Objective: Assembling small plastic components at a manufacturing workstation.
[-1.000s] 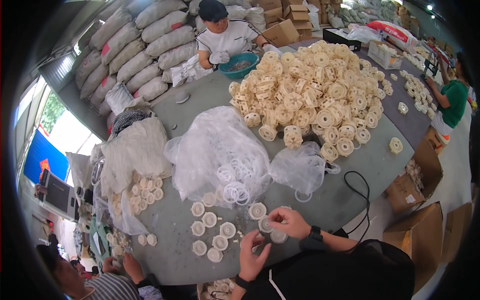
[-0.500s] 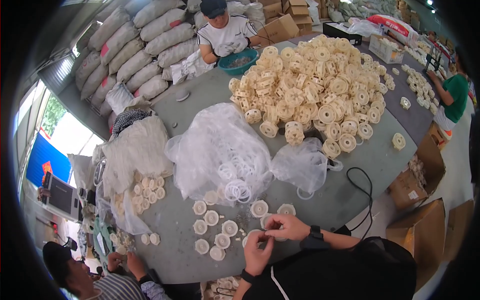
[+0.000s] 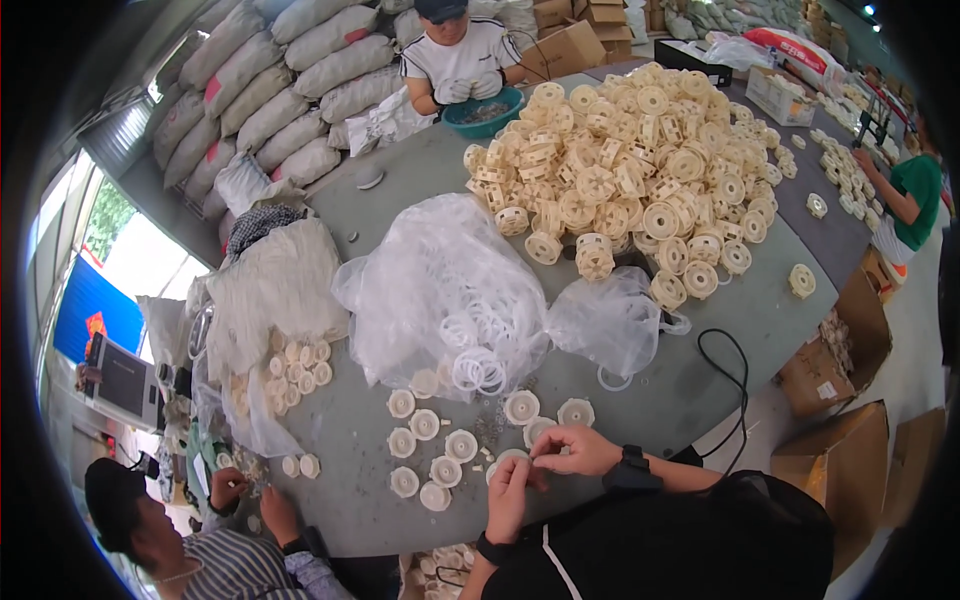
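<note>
Head view shows both hands meeting over 1 cream plastic disc (image 3: 512, 458) at the near edge of the grey table (image 3: 400, 180). Left hand (image 3: 507, 490) cups the disc from below with curled fingers; right hand (image 3: 575, 450) pinches narrowly at its rim. Just beside lie loose discs (image 3: 432, 450), round and ribbed. Beyond, a clear crinkled bag (image 3: 440, 280) holds white rings (image 3: 478, 368). Farther off rises a heap of cream spools (image 3: 640, 180). A person in white works over a teal bowl (image 3: 483, 112); its contents are too small to tell. Cardboard boxes (image 3: 835, 350) stand at right.
</note>
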The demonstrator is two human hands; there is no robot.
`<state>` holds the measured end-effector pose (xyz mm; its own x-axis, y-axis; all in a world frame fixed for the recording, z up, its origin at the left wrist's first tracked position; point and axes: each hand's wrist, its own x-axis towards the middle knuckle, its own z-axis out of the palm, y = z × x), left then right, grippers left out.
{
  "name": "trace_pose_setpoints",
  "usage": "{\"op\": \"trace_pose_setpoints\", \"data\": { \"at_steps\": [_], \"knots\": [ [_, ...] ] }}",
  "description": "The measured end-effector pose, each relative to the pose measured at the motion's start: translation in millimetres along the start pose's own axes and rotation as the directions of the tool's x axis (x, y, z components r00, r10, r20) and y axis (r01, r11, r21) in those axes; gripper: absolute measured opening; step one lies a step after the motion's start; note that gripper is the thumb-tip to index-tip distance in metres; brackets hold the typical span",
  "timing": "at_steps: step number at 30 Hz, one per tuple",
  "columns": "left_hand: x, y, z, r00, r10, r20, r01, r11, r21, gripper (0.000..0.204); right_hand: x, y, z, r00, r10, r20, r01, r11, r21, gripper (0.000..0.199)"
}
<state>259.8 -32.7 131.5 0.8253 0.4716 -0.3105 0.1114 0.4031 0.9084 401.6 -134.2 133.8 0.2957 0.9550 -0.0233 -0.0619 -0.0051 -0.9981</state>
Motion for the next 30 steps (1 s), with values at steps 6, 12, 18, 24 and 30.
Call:
{"op": "trace_pose_setpoints", "data": {
  "at_steps": [6, 12, 18, 24, 30],
  "knots": [
    [-4.8, 5.0, 4.0, 0.946, 0.320, 0.043, -0.293, 0.795, 0.532, 0.015, -0.4, 8.4, 1.8, 0.999, 0.001, -0.039, 0.002, 0.998, 0.063, 0.012],
    [-8.0, 10.2, 11.9, 0.895, 0.437, 0.085, -0.367, 0.617, 0.696, 0.009, -5.0, -2.1, 1.5, 0.989, -0.077, -0.129, 0.063, 0.992, -0.113, 0.011],
    [-7.6, -4.0, 3.4, 0.990, -0.028, 0.140, -0.005, 0.973, 0.232, 0.031, 1.2, 14.0, -8.9, 0.901, 0.050, -0.431, 0.113, 0.932, 0.344, 0.011],
    [3.1, 3.1, -6.3, 0.975, 0.177, -0.137, -0.155, 0.976, 0.152, 0.011, 6.5, 15.3, -27.9, 0.885, 0.060, -0.463, -0.027, 0.997, 0.078, 0.012],
    [-3.7, 6.2, -22.0, 0.886, 0.431, -0.169, -0.252, 0.755, 0.605, 0.017, 26.9, 1.8, -35.2, 0.961, -0.098, -0.258, -0.106, 0.734, -0.671, 0.018]
  ]
}}
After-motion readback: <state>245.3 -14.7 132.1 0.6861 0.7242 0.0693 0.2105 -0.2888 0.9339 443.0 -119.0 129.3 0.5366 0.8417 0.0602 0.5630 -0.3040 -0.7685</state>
